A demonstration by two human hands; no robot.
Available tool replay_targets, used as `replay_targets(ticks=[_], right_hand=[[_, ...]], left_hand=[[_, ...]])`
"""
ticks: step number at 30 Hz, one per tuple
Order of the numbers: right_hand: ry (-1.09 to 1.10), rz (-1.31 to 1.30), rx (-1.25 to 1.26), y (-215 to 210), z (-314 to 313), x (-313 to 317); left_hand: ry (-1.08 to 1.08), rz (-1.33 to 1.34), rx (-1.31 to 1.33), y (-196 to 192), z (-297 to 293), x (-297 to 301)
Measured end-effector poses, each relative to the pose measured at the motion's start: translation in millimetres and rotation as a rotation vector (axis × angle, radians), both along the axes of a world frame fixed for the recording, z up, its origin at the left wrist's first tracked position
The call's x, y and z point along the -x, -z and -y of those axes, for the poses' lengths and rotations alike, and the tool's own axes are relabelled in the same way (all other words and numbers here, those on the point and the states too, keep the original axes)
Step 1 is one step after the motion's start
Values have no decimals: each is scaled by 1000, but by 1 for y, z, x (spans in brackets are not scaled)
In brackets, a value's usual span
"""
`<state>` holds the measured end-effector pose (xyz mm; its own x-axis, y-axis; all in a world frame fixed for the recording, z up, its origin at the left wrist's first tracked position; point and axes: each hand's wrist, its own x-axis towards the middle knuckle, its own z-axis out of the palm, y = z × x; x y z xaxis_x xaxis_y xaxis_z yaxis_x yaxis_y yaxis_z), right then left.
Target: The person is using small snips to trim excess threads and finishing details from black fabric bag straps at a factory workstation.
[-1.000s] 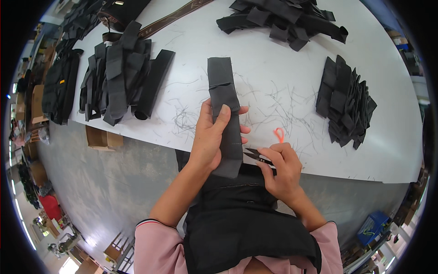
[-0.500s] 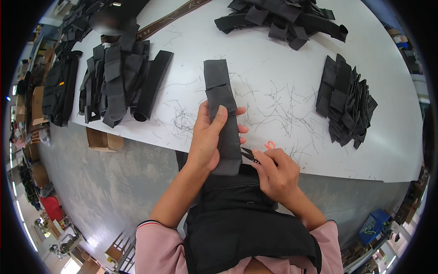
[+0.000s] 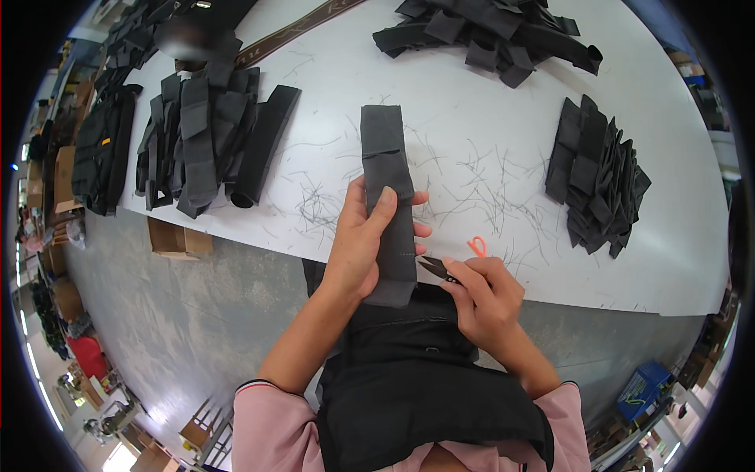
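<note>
My left hand (image 3: 363, 232) is wrapped round a long dark grey fabric strip (image 3: 385, 169), thumb on top and fingertips showing past its right edge. Stitched seams cross the strip, which stands out over the near table edge. In my right hand (image 3: 487, 299) is a small pair of black thread snips (image 3: 437, 269), pinched between thumb and fingers. Their points lie just right of the strip's lower edge, close to a seam. An orange loop of cord (image 3: 476, 246) shows just beyond my right knuckles.
The white table (image 3: 330, 110) carries scattered thread clippings (image 3: 499, 189). Piles of dark fabric strips lie on it: a left pile (image 3: 200, 141), a far pile (image 3: 487, 35) and a right pile (image 3: 598, 173). A black bag (image 3: 106, 153) sits at the left edge, above an open cardboard box (image 3: 179, 240).
The snips have drawn back slightly to the right from the strip's edge, along with my right hand. The strip has shifted a little right and turned more upright in my left hand.
</note>
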<state>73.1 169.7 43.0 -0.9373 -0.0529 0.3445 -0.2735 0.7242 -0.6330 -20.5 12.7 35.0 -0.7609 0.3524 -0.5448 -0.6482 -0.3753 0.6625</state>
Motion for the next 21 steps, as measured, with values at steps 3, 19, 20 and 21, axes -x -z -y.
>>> replay_targets(ticks=[3, 19, 20, 21], right_hand=[[-16, 10, -6, 4, 1, 2], [-32, 152, 65, -10, 8, 6], [-34, 153, 67, -10, 10, 8], [-85, 210, 29, -11, 10, 12]], left_hand=[[-5, 0, 0, 0, 0, -2], [9, 23, -9, -2, 2, -2], [6, 24, -7, -2, 3, -3], [6, 22, -13, -2, 2, -4]])
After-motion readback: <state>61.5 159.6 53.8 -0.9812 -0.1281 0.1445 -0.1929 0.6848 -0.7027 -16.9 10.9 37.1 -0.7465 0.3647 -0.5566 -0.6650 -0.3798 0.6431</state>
